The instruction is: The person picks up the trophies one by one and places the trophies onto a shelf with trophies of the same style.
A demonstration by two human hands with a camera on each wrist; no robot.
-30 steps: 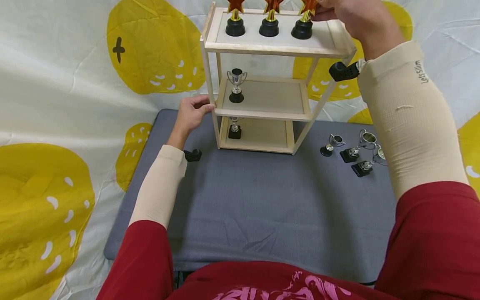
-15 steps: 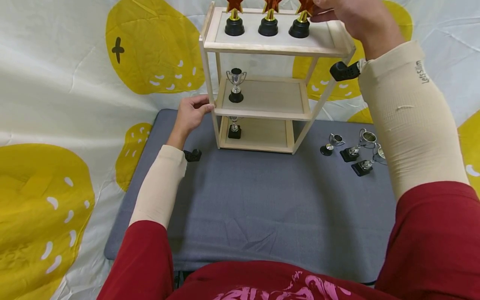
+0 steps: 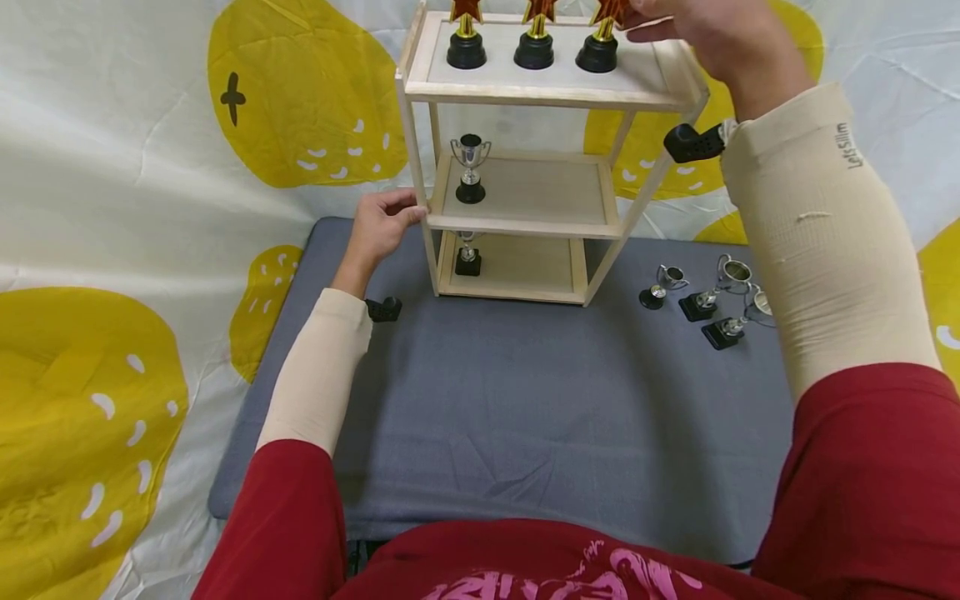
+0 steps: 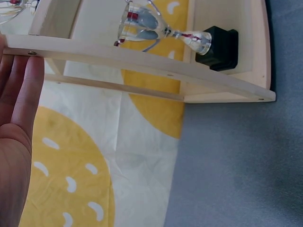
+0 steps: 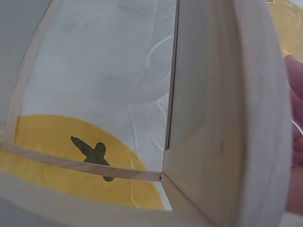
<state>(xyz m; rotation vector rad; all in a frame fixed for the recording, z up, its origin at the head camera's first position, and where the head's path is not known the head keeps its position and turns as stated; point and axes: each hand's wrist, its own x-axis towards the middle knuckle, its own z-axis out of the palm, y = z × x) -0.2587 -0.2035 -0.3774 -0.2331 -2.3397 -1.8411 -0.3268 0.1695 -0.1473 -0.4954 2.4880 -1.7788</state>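
In the head view, my right hand [image 3: 723, 46] pinches the red star of the rightmost star trophy [image 3: 597, 54], whose black base stands on the top board of a wooden shelf [image 3: 525, 229]. Two matching trophies, a middle one [image 3: 534, 52] and a left one [image 3: 467, 50], line up beside it. My left hand [image 3: 377, 229] holds the shelf's left front post, thumb in front; in the left wrist view its fingers [image 4: 29, 87] reach behind that post. The right wrist view mostly shows shelf wood, which hides the star trophy, with part of my hand at the right edge.
A silver cup trophy [image 3: 470, 171] stands on the middle board at left, another silver cup [image 4: 189, 40] on the bottom board. Several silver cups, one small [image 3: 657, 287], lie tilted or stand on the grey table [image 3: 487, 400] to the right. A yellow-patterned cloth [image 3: 300, 100] hangs behind.
The rightmost star trophy has shifted slightly left toward the middle one, with my right hand on it. My left hand stays on the post. The head view drifts slightly.
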